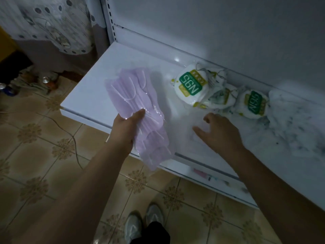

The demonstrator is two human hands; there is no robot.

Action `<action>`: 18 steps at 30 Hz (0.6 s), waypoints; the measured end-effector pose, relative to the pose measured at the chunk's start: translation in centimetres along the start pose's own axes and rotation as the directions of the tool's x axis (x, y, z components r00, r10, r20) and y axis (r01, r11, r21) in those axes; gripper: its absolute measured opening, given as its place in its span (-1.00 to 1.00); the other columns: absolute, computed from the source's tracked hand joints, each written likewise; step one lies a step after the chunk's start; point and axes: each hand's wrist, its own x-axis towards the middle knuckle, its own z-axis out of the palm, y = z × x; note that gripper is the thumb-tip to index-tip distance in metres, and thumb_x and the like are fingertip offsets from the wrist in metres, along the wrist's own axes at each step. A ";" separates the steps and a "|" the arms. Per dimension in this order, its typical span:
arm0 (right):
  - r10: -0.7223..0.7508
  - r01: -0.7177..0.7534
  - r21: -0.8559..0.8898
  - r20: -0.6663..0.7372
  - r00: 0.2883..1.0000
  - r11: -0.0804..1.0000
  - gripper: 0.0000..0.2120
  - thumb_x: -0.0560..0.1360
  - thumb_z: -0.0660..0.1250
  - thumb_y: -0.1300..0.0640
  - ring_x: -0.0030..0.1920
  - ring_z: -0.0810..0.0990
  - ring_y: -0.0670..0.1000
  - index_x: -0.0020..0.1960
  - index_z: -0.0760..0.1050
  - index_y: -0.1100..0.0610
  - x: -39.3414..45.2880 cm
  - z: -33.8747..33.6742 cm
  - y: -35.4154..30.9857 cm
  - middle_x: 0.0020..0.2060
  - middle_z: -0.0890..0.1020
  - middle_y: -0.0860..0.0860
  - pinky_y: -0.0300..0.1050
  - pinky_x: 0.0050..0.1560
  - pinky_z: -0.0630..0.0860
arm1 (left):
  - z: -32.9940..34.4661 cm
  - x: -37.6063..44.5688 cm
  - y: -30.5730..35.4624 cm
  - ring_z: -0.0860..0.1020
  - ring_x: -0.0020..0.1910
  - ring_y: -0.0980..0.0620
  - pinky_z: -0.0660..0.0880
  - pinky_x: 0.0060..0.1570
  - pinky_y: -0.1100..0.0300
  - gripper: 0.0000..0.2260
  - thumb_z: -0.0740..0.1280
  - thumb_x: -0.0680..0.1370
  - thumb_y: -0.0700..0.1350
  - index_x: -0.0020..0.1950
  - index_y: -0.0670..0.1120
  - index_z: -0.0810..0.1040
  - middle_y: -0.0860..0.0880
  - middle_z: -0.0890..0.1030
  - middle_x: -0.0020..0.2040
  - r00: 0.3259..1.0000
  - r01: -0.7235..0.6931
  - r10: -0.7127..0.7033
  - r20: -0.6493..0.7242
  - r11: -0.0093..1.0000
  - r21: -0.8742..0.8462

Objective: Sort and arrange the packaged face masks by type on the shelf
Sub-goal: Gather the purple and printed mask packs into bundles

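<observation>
- while the left hand (125,128) pinches the lilac mask pack (139,110) above the shelf (91,95) edge, the right hand (218,131) hovers spread near the n95 packs (190,85).
- risk: slick wrap may slip floorward.

Dim room, bluish cast; brightest patch on the white shelf (98,95) w/ a small glare spot near the back wall (228,23). Soft shadow right of the purple mask pack (135,95). Wide-angle bend at edges; right side smeared, floor tiles (35,147) murky
</observation>
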 end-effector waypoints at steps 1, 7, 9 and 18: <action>0.010 -0.004 -0.038 0.143 0.990 0.999 -0.21 0.44 0.23 -0.41 0.35 0.39 0.14 0.43 0.33 0.14 -1.7 0.6 1.1 0.36 0.44 0.12 0.02 0.24 0.42 | 0.1 -0.4 -0.4 0.69 0.08 -0.15 0.62 0.14 -0.11 -0.63 0.45 0.56 -0.17 0.35 -0.17 0.55 -0.15 0.70 0.14 1.000 0.005 -0.005 0.000 1.000 0.001; -0.280 0.299 -0.077 0.191 0.941 0.951 0.06 0.31 0.37 -0.38 0.43 0.32 0.26 0.57 0.13 0.21 -7.6 4.9 1.7 0.47 0.32 0.24 0.25 0.36 0.39 | 0.8 -2.1 -2.1 0.68 0.12 -0.12 0.61 0.15 -0.09 -0.56 0.50 0.51 -0.16 0.37 -0.16 0.54 -0.13 0.69 0.17 1.000 0.018 -0.018 0.012 1.000 0.002; -0.373 0.373 0.011 0.013 0.928 0.928 -0.30 0.35 0.45 0.03 0.22 0.51 0.23 0.43 0.39 0.22 -7.9 5.3 2.0 0.24 0.53 0.18 0.18 0.10 0.56 | 0.5 -2.4 -2.5 0.68 0.13 -0.12 0.61 0.15 -0.09 -0.52 0.52 0.47 -0.12 0.37 -0.14 0.54 -0.12 0.69 0.17 1.000 0.013 -0.013 0.015 1.000 0.020; 0.311 -0.002 0.716 -0.300 0.902 0.698 -0.79 0.58 0.30 0.08 0.01 0.66 0.02 0.16 0.57 0.12 -4.9 -4.0 -0.4 0.02 0.68 0.08 -0.15 0.03 0.52 | -0.3 -3.5 -2.2 0.65 0.20 -0.13 0.57 0.21 -0.10 -0.48 0.52 0.47 -0.06 0.40 -0.12 0.52 -0.12 0.67 0.23 0.994 -0.027 0.026 0.106 1.000 0.002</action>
